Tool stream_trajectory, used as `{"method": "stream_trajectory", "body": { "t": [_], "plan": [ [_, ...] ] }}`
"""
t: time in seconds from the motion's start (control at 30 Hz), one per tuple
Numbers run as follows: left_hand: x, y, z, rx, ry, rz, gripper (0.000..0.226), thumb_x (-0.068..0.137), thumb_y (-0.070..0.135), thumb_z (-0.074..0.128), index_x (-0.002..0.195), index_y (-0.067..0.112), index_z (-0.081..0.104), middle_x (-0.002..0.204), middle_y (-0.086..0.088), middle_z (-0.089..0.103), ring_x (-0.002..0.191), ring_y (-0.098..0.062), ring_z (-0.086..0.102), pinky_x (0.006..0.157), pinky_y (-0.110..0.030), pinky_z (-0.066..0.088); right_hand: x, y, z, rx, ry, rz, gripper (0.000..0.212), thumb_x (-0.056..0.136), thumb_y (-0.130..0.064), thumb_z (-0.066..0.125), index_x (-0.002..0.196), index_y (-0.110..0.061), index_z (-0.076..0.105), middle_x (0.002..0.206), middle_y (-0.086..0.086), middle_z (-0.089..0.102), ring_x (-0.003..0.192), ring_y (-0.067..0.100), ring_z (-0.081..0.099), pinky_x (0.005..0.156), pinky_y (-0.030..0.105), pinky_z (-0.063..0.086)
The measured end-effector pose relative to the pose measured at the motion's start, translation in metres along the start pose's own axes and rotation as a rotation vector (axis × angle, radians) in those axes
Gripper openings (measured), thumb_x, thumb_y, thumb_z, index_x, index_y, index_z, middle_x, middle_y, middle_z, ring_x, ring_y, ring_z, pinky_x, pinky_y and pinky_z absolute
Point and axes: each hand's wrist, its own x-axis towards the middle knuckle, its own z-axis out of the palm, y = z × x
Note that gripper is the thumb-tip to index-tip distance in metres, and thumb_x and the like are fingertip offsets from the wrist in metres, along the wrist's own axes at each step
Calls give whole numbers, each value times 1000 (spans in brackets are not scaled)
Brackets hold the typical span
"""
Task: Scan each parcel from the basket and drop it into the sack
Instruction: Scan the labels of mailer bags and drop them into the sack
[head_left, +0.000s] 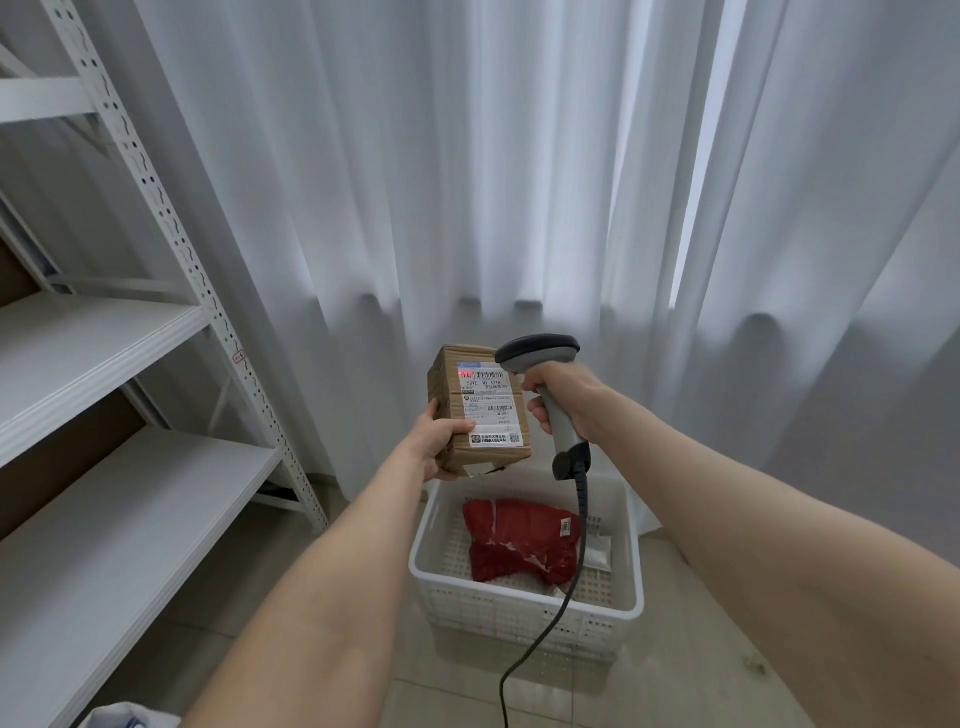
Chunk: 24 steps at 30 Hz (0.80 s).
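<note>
- My left hand (439, 441) grips the cardboard parcel (480, 410) at its lower left corner, thumb across the front face. The other fingers are behind the box and hidden.
- I hold the parcel upright in the air above the far end of the basket (493, 618), with its label (491, 402) facing me.
- The label print is mostly too small to read. A red spot of light (462, 375) sits at its top left, beside the barcode.
- The bottom edge of the parcel shows torn tape or paper, detail unclear.
- My right hand (563, 395) is wrapped round the handle of the scanner (537, 349). Its head sits just beside the parcel's upper right corner, and I cannot tell whether they touch.
- The trigger finger is hidden by the handle.
- The scanner cable (583, 519) hangs across the basket and leaves the bottom of the frame.
- The white basket stands on the tiled floor (363, 571) and holds a red soft parcel (519, 540).
- A small white packet (597, 556) lies just right of the red parcel, partly behind the cable. Something pale under the red parcel is hard to make out.
- White crumpled material (124, 714) is cut off at the bottom left corner. I cannot tell whether it is the sack.
- A white shelf rack (104, 338) stands at left, and a white curtain (519, 182) hangs behind.
</note>
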Motion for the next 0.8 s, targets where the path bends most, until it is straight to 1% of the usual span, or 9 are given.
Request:
{"method": "stream_trajectory", "body": {
  "t": [0.1, 0.17, 0.23, 0.3, 0.43, 0.5, 0.67, 0.8],
  "plan": [
    [-3, 1, 1, -6, 5, -2, 54, 88, 6, 63, 131, 32, 43, 99, -6, 65, 85, -28, 62, 63, -46, 49, -2, -1, -2, -7, -3, -9, 20, 86, -5, 56, 105, -2, 58, 62, 10, 54, 45, 15, 48, 45, 23, 45],
    [-4, 1, 1, -1, 6, 3, 55, 87, 6, 63, 132, 31, 43, 101, -6, 65, 85, -29, 62, 64, -47, 49, -4, -2, -3, -14, -10, -9, 19, 86, -5, 55, 105, -2, 58, 62, 10, 53, 46, 16, 48, 46, 24, 45],
    [-5, 2, 2, 3, 2, 5, 56, 87, 7, 63, 134, 31, 43, 107, -8, 65, 88, -30, 63, 67, -49, 50, -4, -1, -4, -14, -15, -6, 22, 85, -5, 55, 107, -1, 58, 62, 10, 53, 45, 16, 48, 45, 24, 44],
    [-7, 3, 3, 1, 1, 6, 56, 87, 8, 63, 134, 32, 43, 108, -9, 65, 89, -30, 63, 70, -50, 50, -3, -1, -5, -20, -20, -4, 25, 85, -5, 56, 109, -1, 58, 61, 9, 53, 46, 16, 48, 45, 24, 45],
    [-8, 3, 5, -5, 9, 11, 54, 87, 9, 63, 133, 31, 45, 108, -9, 66, 89, -29, 64, 74, -51, 52, -4, -2, -7, -13, -25, -8, 15, 86, -6, 56, 100, -3, 58, 60, 8, 53, 45, 16, 47, 45, 24, 44],
    [-8, 3, 6, -11, 22, 13, 52, 88, 10, 63, 133, 31, 45, 103, -7, 66, 86, -27, 63, 74, -50, 53, -5, 0, -9, 8, -29, -1, 12, 87, -6, 57, 99, -4, 58, 60, 9, 54, 44, 16, 47, 46, 24, 44],
    [-12, 2, 7, -55, 67, 34, 51, 90, 15, 63, 135, 30, 45, 93, -3, 65, 79, -23, 62, 63, -41, 52, -4, 10, -14, 34, -39, 15, 20, 88, -8, 60, 107, -2, 59, 62, 12, 57, 42, 15, 48, 45, 23, 44],
    [-14, 1, 5, -53, 77, 38, 54, 90, 15, 63, 137, 33, 42, 92, -3, 64, 79, -22, 61, 65, -41, 53, -3, 11, -11, 86, -54, -8, 19, 89, -8, 59, 107, -1, 58, 62, 12, 58, 42, 15, 49, 43, 23, 45]
  ]
}}
